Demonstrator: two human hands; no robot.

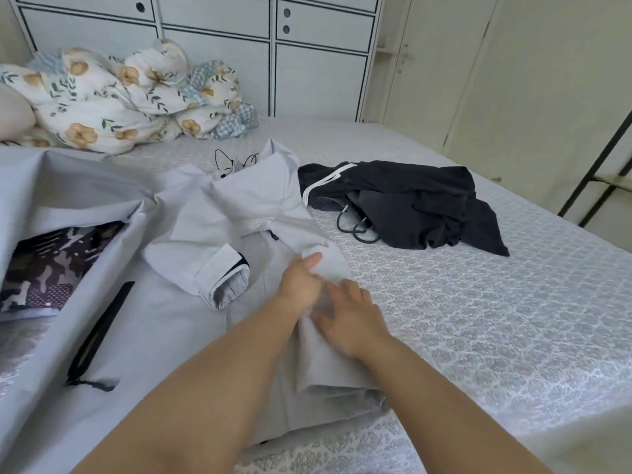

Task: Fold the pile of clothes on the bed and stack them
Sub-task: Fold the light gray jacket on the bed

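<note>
To my right the bed (478,319) lies bare, a broad stretch of patterned cover where my right hand (352,316) could sweep freely. Farther out on that side a heap of dark clothes (410,203) with loose drawstrings blocks the way. My left hand (301,285) is hemmed in: the pale grey jacket (239,206) spreads across everything to its left, its rolled cuff (225,278) just beside my wrist. Beyond the jacket, a bundled floral quilt (119,100) fills the far left corner against the cabinet (318,63).
</note>
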